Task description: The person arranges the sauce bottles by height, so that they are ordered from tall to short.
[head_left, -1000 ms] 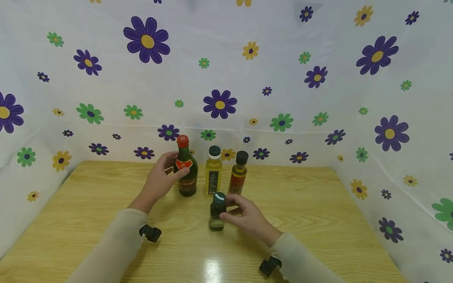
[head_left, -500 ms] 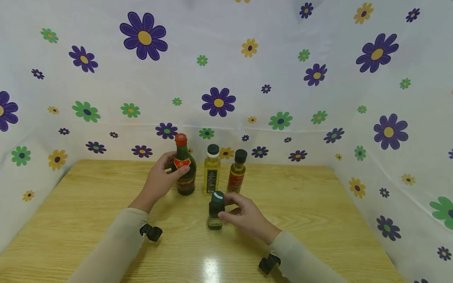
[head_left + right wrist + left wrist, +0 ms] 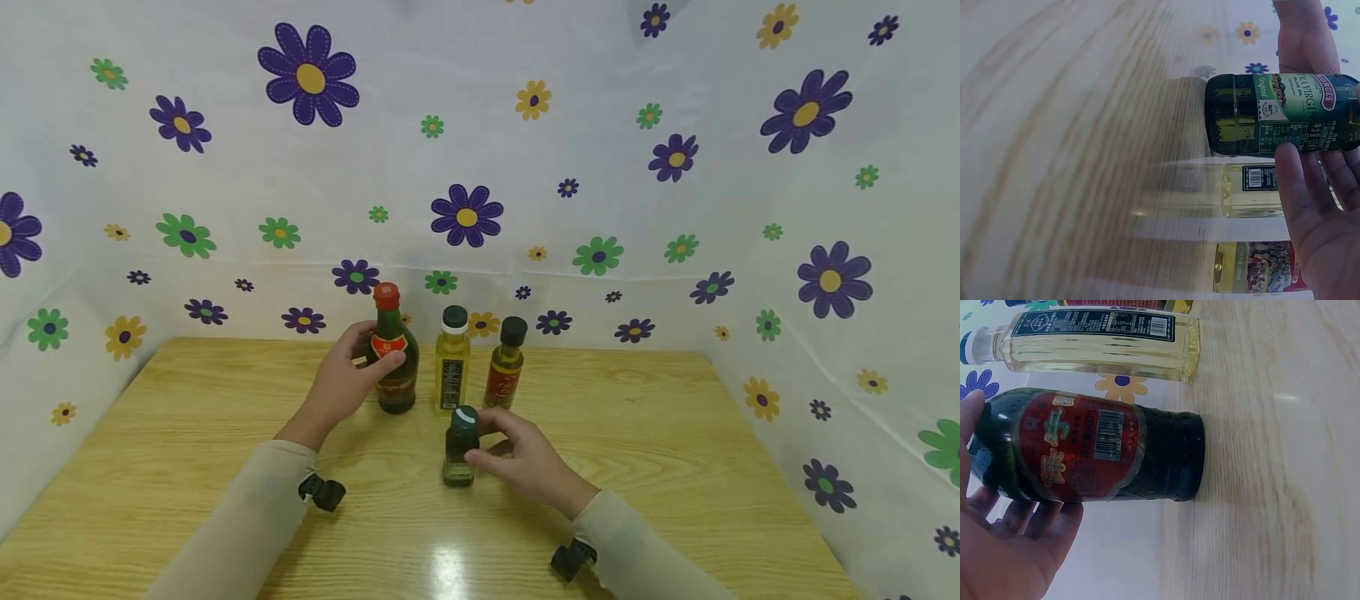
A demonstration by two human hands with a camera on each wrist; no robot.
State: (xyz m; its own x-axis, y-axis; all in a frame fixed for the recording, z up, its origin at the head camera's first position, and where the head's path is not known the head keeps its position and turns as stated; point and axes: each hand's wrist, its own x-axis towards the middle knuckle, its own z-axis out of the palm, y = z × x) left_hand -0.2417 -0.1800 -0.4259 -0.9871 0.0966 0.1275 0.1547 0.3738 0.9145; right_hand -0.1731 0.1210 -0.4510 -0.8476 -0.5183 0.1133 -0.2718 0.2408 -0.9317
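My left hand (image 3: 347,375) grips a dark green bottle (image 3: 397,392) with a red cap, thumb across its front and fingers round the far side. In the left wrist view this bottle (image 3: 1079,447) shows a red label and barcode, its base at the tabletop. Nearer the front, my right hand (image 3: 528,460) holds a small olive oil bottle (image 3: 459,467) with a dark green cap between thumb and fingers. The right wrist view shows the green label of this olive oil bottle (image 3: 1285,112) and the bottle upright, base at the wood.
Behind the olive oil bottle stand a clear bottle of yellow oil (image 3: 452,375) with a green-and-white cap and a black-capped oil bottle (image 3: 504,375) with a red label. A flowered cloth (image 3: 600,167) rises round the wooden table (image 3: 637,467) at its back and sides.
Both hands keep their hold and the bottles stay in place. Only the head view shifts slightly.
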